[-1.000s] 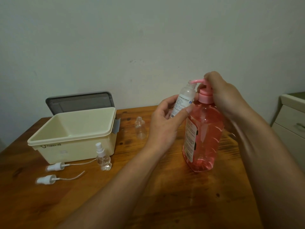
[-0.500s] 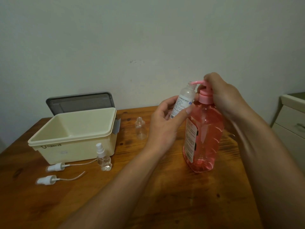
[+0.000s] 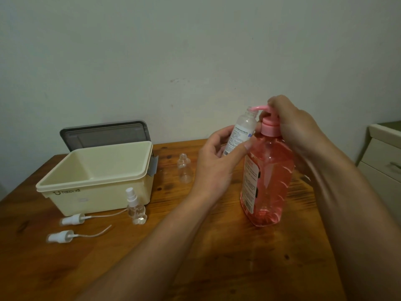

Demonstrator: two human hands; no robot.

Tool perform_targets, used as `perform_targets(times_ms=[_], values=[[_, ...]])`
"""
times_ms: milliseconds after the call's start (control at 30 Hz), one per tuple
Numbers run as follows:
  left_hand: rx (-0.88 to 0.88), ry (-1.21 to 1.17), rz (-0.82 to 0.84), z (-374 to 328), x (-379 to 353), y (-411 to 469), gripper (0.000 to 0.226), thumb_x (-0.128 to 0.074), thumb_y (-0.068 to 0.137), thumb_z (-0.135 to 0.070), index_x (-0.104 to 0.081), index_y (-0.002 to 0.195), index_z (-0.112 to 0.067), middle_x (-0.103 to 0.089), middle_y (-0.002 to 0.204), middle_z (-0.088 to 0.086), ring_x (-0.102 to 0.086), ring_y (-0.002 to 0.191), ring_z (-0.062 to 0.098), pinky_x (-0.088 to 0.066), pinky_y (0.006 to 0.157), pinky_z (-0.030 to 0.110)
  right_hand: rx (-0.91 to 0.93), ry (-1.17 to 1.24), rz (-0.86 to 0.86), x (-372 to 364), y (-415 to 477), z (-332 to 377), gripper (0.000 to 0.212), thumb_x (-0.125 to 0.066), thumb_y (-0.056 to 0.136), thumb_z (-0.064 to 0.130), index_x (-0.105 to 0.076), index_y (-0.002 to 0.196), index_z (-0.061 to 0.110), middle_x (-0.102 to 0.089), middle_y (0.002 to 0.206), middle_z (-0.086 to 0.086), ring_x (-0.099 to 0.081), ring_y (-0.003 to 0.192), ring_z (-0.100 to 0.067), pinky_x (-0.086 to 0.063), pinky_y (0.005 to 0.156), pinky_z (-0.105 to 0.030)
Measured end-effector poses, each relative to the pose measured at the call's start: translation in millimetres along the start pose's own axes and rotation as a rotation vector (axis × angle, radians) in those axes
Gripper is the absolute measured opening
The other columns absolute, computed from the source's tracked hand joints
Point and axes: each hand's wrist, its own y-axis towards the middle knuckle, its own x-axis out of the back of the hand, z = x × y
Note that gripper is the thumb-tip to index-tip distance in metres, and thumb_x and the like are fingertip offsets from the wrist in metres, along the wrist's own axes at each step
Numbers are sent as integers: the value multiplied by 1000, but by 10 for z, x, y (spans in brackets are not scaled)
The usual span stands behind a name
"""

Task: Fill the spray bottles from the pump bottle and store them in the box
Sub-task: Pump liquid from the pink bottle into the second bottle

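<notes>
1. Left hand (image 3: 217, 164): thumb and fingers are wrapped round the lower body of the labelled spray bottle (image 3: 240, 131). The bottle is capless and held off the table, just beside the pump bottle (image 3: 269, 181).
2. Right hand (image 3: 293, 124): fingers are curled over the pink pump head. It is the nearer hand to the pump, and I judge it does the pressing.
3. Key relation: the spray bottle's long axis leans, neck up and to the right, so its open mouth sits directly beneath the spout tip (image 3: 255, 108). Whether tip and mouth touch, I cannot tell.
4. The next press, in my judgement, depends on the mouth sitting squarely under the tip. A slip leftward would send liquid down the label.
5. Fill level in the held bottle is not readable behind label and fingers.
6. Outstanding:
   - An open small bottle (image 3: 184, 168) stands beyond the left hand.
   - A capped small bottle (image 3: 135, 207) stands before the box (image 3: 97, 196), which holds no bottle I can see.
   - Two loose spray heads (image 3: 72, 219) lie on the table (image 3: 238, 268) nearby.
</notes>
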Motion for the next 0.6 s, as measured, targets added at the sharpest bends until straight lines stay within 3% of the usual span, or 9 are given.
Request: perform_targets(times_ms=[67,233,500,600], values=[[0,6,1,1,3,-2,44,-75,84,-17,-60,124,-16,-69,112,-6,-67,94,-3,-54,76,13,1,6,13,1,-1,-14,37,-45,92,37,-65,66,19,-62,56,-1,-49,53,-22,-41,52,-28],[-15,4,14,-25,-3,5,41,-73,85,-15,-58,123,-20,-67,111,-8,-65,89,-8,-52,73,11,-6,15,9,12,16,-46,37,-48,91,50,-60,79,17,-65,59,0,-53,48,-17,-44,57,-32],[-7,6,2,2,6,-7,44,-76,83,-17,-60,124,-15,-69,113,-4,-67,96,1,-55,78,16,-6,17,21,13,15,-22,30,-46,91,35,-60,73,16,-63,58,-2,-49,63,-25,-43,59,-33],[-12,17,9,-8,10,-9,43,-75,84,-18,-59,124,-16,-69,110,-7,-66,93,-3,-54,77,14,-3,3,16,13,16,-43,33,-47,92,43,-61,78,17,-65,59,0,-51,58,-23,-44,56,-32]])
